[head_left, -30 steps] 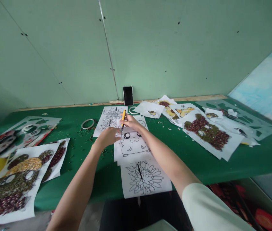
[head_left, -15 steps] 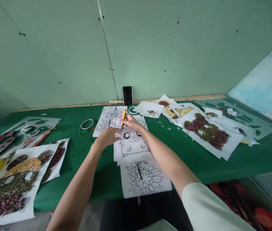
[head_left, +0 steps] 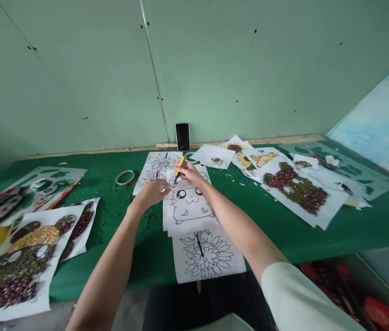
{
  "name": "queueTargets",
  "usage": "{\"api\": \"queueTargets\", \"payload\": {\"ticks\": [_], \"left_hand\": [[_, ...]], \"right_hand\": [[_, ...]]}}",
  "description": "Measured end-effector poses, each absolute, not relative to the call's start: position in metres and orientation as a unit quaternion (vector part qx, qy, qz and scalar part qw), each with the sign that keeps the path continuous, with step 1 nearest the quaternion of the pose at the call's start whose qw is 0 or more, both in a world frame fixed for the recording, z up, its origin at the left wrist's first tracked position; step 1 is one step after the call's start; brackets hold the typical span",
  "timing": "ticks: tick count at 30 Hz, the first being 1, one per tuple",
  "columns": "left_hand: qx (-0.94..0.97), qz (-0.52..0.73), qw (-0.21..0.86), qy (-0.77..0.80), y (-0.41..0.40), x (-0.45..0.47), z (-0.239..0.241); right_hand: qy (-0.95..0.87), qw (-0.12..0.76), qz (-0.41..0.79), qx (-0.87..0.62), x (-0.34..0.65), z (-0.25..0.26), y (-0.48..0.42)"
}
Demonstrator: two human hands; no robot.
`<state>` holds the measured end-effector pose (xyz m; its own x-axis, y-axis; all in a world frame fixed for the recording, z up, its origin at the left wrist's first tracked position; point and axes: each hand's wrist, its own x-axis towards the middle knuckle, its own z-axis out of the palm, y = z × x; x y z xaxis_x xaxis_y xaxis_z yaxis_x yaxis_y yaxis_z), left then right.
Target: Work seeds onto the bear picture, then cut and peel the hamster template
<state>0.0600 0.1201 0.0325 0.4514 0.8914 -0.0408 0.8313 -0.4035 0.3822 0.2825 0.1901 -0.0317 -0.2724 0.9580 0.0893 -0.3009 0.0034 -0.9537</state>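
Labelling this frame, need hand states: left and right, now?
Left hand: at the cartoon hamster drawing; can't tell whether it grips anything.
Right hand: closed, holding a slim yellow tool.

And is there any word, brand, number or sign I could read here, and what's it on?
None can be read anywhere in this view.
Phone: dark screen, no lettering to make out.
Animal drawing: lines only, no readable words.
Yellow tool in the right hand: any marking is too small to read.
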Motion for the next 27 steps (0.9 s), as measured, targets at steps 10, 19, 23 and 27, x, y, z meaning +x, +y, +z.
{"api": "queueTargets", "payload": {"ticks": [10, 19, 23, 27], "left_hand": [[0.817, 0.082, 0.133, 0.555, 0.122, 0.054, 0.04], [0.817, 0.079, 0.134, 0.555, 0.121, 0.056, 0.04], [0.815, 0.085, 0.134, 0.557, 0.121, 0.056, 0.041], [0.817, 0.097, 0.127, 0.554, 0.12, 0.057, 0.041]], "right_hand": [[-0.638, 0.4, 0.532, -0.387, 0.278, -0.022, 0.173], [-0.67, 0.35, 0.546, -0.36, 0.277, -0.011, 0.161], [-0.667, 0.344, 0.556, -0.356, 0.277, -0.008, 0.16], [-0.662, 0.349, 0.562, -0.353, 0.276, -0.006, 0.159]]}}
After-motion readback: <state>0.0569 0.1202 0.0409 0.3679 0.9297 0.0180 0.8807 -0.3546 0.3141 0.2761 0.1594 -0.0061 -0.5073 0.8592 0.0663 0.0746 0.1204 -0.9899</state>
